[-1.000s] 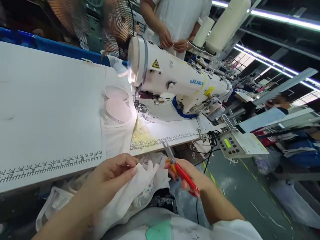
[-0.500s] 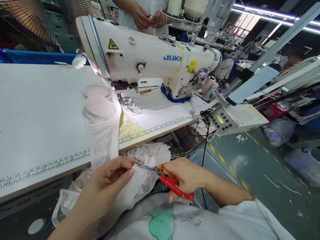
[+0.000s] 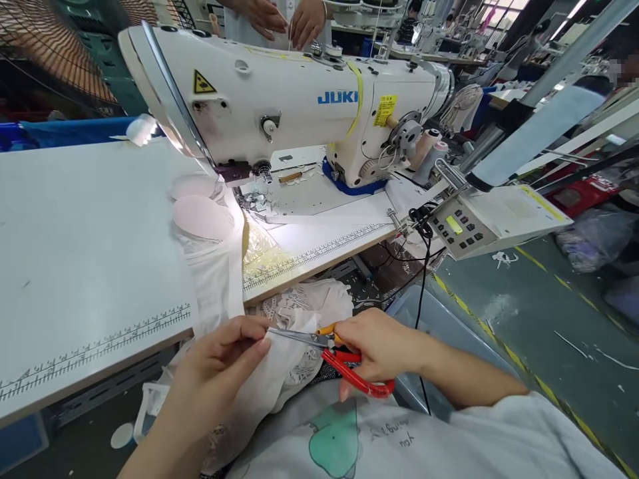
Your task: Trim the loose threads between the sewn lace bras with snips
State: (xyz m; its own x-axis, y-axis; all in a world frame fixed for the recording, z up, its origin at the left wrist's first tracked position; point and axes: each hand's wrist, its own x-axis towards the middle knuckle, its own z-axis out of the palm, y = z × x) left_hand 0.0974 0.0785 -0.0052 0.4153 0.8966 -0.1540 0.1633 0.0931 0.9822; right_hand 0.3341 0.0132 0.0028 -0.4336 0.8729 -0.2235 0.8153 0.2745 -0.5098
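My left hand [image 3: 232, 362] pinches the edge of a white fabric piece [image 3: 277, 359] between thumb and fingers. In my right hand [image 3: 377, 342] is a pair of scissors [image 3: 357, 376] with red and orange handles. Their blades point left, and the tips touch the fabric right beside my left fingertips. White lace [image 3: 319, 299] hangs from the same bundle, over my lap. A white bra [image 3: 212, 266] with pale pink cups [image 3: 202, 216] lies over the table edge, partly under the sewing machine head; its lower part is hidden behind my left hand.
A white sewing machine [image 3: 294, 100] stands on the white table [image 3: 90, 253], which has a printed ruler along its front edge. A control box [image 3: 494, 219] juts out at right, above a grey-blue bin [image 3: 454, 313]. Behind the machine are another person's hands [image 3: 284, 23] and a fan [image 3: 44, 50].
The camera view has shifted slightly, so the machine sits a little higher and further left. Both hands keep their hold on the fabric and the scissors, blade tips still at the left fingertips.
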